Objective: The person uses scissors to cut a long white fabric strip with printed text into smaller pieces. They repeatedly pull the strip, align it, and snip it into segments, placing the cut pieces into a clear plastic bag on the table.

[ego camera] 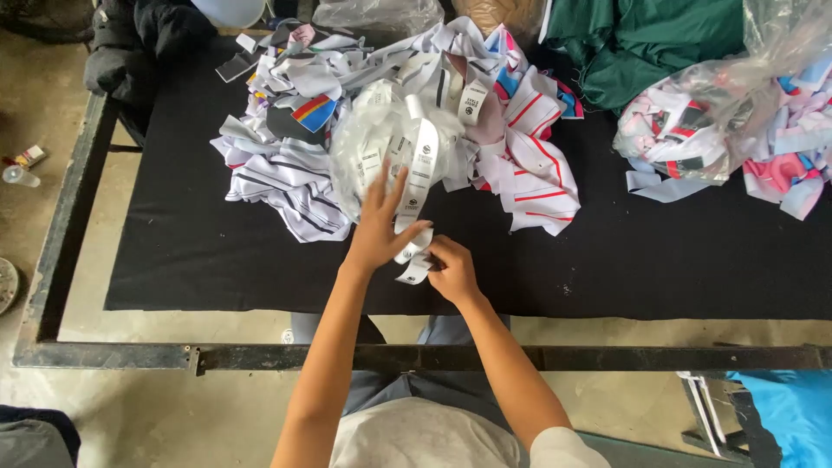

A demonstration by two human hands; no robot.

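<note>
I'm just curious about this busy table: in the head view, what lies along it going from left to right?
Black jacket → striped fabric pile → clear bag of white label tape → red-striped white pieces → green cloth → plastic bag of scraps.

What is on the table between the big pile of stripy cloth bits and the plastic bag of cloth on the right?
Nothing: in the head view, only bare black table cover lies between the striped scrap pile and the clear plastic bag of scraps.
</note>
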